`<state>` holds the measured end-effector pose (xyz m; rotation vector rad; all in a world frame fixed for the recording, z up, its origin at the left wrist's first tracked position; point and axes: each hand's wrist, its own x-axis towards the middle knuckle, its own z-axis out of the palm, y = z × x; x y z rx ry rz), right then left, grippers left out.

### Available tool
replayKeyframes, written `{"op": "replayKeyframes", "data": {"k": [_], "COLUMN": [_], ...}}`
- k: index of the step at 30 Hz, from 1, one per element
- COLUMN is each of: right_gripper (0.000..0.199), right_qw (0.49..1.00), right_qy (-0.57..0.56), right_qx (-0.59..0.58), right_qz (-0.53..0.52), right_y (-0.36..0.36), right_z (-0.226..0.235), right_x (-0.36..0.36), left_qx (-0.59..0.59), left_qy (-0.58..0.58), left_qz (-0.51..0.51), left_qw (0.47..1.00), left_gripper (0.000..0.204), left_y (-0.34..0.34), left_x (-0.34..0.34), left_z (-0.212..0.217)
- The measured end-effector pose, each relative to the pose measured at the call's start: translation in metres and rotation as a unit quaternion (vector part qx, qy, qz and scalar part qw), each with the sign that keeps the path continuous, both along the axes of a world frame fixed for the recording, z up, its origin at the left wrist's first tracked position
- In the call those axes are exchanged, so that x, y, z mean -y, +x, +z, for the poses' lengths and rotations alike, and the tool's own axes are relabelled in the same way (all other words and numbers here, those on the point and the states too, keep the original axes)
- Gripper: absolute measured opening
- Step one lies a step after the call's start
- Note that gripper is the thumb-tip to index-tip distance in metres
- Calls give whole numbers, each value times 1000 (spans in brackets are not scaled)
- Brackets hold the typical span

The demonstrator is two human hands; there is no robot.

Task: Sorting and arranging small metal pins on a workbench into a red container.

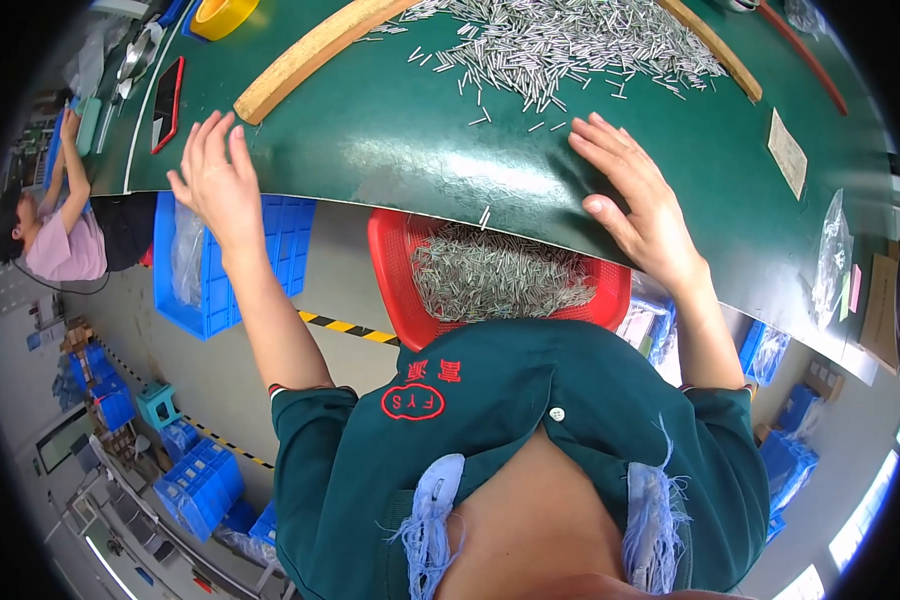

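My left hand [217, 178] is open over the table's front edge, near the end of a wooden bar [315, 52]. It holds nothing. Fingers extended and thumb apart, my right hand [638, 200] is open and empty at the right part of the edge; whether it touches the surface I cannot tell. Beyond the hands a heap of small silvery metal pins [570, 50] lies on the green tabletop [390, 130], with a few strays on its near side. Two pins [485, 217] sit at the edge, above a red plastic basket [385, 270] holding many pins.
A second wooden bar [715, 50] borders the heap. At left are a red-edged phone [168, 105] and yellow tape roll [225, 16]; at right, a paper card [787, 155] and clear bag [832, 250]. A blue crate [205, 310] stands below my left forearm. Another person [65, 240] works far left.
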<state>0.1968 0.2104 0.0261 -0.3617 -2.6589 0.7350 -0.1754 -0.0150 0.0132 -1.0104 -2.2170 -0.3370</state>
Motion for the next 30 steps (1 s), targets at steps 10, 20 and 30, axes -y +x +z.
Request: {"op": "replayKeyframes", "data": {"k": [10,20,30], "right_gripper": [108,108,110], "right_qw": [973,978,985], "right_qy": [194,154,116], "right_qx": [125,125,110], "right_qz": [-9,67,58], "right_y": [-43,-25,-8], "right_z": [-13,-9,-5], "right_x": [-32,-4,28], "left_qx": [195,252,225], "left_qy": [-153,-198,-178], "left_qz": [-298,-426,-390], "left_qw": [922,846,875], "left_gripper": [62,87,102], "left_y": [117,153,182], "left_x": [-113,-89,-53], "left_z": [-21,-10,-4]}}
